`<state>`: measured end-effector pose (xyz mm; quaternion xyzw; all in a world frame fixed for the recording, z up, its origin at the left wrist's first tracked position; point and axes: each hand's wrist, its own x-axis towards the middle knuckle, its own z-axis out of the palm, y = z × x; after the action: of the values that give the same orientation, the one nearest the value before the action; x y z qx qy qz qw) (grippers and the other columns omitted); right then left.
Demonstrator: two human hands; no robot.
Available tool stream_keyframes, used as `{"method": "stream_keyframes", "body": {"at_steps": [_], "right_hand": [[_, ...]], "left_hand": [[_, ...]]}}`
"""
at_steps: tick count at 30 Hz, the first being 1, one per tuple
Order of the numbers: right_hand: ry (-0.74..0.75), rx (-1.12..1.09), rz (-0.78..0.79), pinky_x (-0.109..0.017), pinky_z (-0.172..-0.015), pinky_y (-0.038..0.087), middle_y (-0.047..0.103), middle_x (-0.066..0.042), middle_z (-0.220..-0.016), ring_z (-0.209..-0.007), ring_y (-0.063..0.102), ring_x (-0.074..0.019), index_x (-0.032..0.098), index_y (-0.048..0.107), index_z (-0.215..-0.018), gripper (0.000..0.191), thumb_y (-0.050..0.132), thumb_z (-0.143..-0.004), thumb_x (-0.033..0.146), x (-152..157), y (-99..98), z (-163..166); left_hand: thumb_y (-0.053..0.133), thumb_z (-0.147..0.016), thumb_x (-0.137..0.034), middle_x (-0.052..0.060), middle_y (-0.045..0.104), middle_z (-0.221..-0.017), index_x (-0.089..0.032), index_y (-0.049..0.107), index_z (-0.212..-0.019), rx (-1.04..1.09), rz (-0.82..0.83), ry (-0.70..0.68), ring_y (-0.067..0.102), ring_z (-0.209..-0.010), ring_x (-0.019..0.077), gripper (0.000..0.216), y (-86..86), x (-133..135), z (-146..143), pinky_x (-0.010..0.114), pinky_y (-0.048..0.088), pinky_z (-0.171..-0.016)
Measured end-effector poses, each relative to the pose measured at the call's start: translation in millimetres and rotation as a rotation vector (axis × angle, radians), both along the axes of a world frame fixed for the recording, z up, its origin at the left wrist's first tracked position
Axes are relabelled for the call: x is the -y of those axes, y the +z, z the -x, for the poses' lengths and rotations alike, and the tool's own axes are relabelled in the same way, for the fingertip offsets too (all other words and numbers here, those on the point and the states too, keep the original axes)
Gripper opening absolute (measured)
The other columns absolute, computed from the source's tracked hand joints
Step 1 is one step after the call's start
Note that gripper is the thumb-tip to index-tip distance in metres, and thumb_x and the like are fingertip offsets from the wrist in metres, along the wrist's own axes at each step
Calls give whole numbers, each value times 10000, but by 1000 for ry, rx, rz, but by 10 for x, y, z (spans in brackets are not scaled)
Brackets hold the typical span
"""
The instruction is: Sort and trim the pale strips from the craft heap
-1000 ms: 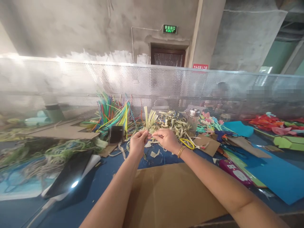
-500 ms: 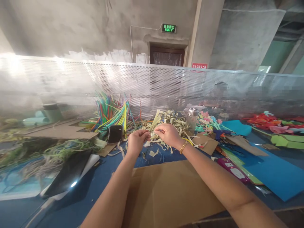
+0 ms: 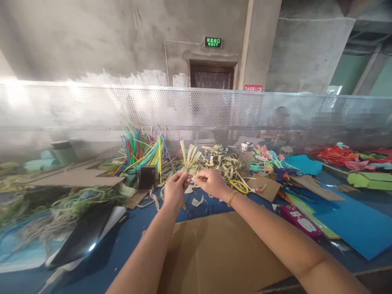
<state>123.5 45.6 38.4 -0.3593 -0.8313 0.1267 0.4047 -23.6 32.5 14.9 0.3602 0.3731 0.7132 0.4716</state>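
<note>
My left hand (image 3: 175,188) is closed around the base of a small bunch of pale yellow-green strips (image 3: 189,155) that fan upward. Close beside it, my right hand (image 3: 209,182), with a gold bracelet on the wrist, pinches the same bunch at its base. Both hands hover above the blue table (image 3: 128,228), in front of a heap of the same pale strips (image 3: 222,157). A brown cardboard sheet (image 3: 214,253) lies under my forearms.
A bundle of coloured sticks (image 3: 143,149) and a dark phone (image 3: 146,178) lie to the left. To the right are yellow-handled scissors (image 3: 240,186), a metal-capped jar (image 3: 245,156), paper flowers (image 3: 266,157) and blue sheets (image 3: 355,224). A perforated metal screen (image 3: 214,114) closes the back.
My hands dipped to the strip heap with the bunch lying low, then came back toward me; the bunch now stands fanned upright again between both hands.
</note>
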Motion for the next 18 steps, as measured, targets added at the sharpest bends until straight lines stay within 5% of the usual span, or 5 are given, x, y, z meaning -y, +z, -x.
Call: {"method": "stream_keyframes", "body": {"at_steps": [6,11,18], "right_hand": [[31,-409,500,-244,-609,390,666,-20,-665,-649,571,-139,169,733,-743,455,617,-751,609,-183,-138,50],[-46,-519,535,-246,-628,404,662,-23,-678,-658,569,-137,165,697,-700,403,717,-660,565,-194,-197,119],[39,-686,529,-247,-630,405,621,4,-633,-610,520,-111,160,650,-638,330,749,-605,474,-265,-241,98]], "left_hand": [[842,-512,-438,36,680,-658,-135,691,-764,-174,-15,-5,554,-580,103,422,16,12,-25,194,372,-521],[823,-547,-432,26,665,-618,-137,712,-757,-244,-20,6,545,-563,99,378,25,30,-25,194,354,-510],[830,-549,-404,53,687,-651,-127,717,-747,-285,44,-64,554,-559,88,359,-15,17,-71,175,358,-494]]}}
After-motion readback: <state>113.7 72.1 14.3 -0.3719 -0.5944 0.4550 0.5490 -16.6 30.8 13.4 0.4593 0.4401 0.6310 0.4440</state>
